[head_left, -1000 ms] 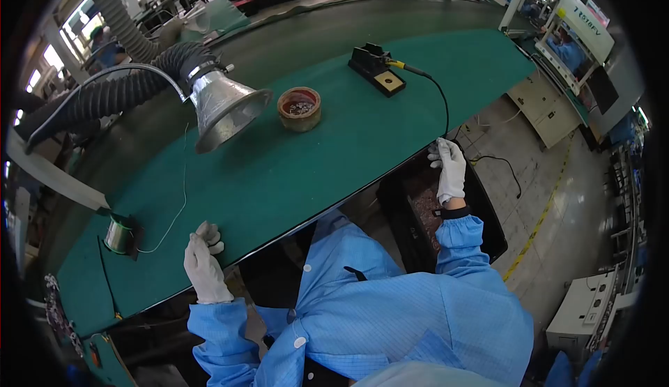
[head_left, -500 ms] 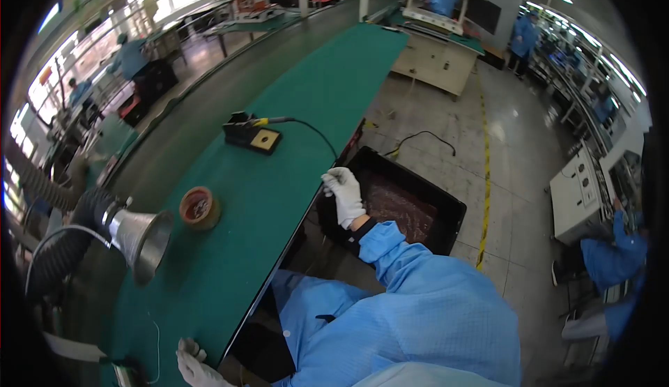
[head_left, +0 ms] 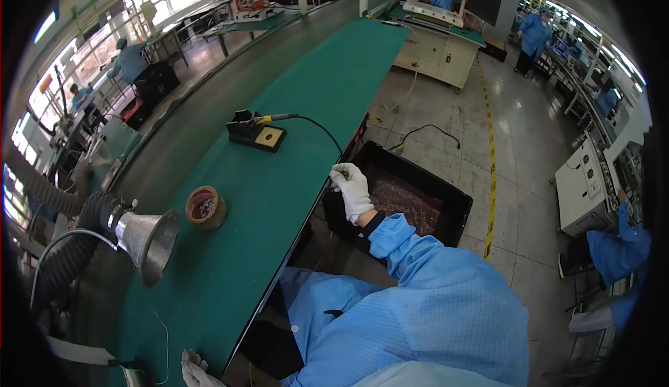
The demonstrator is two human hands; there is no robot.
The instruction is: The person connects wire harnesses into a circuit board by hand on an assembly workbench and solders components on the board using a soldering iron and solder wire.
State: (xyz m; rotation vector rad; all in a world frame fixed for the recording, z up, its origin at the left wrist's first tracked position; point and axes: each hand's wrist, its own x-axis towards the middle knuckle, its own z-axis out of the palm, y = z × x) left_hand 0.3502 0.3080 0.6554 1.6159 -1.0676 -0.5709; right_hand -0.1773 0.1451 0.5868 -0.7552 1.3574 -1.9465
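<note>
My right hand [head_left: 354, 190], in a white glove, is at the right edge of the green-topped bench [head_left: 306, 94], beside a black bin [head_left: 456, 213]. Its fingers are bent and pressed together; whatever they hold, if anything, does not show. Low in the view, my left hand [head_left: 198, 370], also gloved, rests by the bench's near edge with its fingers curled in, partly cut off by the frame. A thin pale wire [head_left: 166, 338] lies left of it. Farther up the bench, a soldering iron [head_left: 279, 118] sits in its black stand [head_left: 245, 132].
A round brown pot [head_left: 217, 214] stands on the bench. Next to it, a metal extraction funnel [head_left: 150, 244] hangs on a black hose [head_left: 70, 237]. Dark reddish material [head_left: 408, 202] lies in the bin. A co-worker [head_left: 535, 38] stands in the aisle; another [head_left: 617, 247] sits at right.
The view has shifted a little, so the bench items appear slightly farther right. Both hands keep nearly the same pose and place at the bench edge.
</note>
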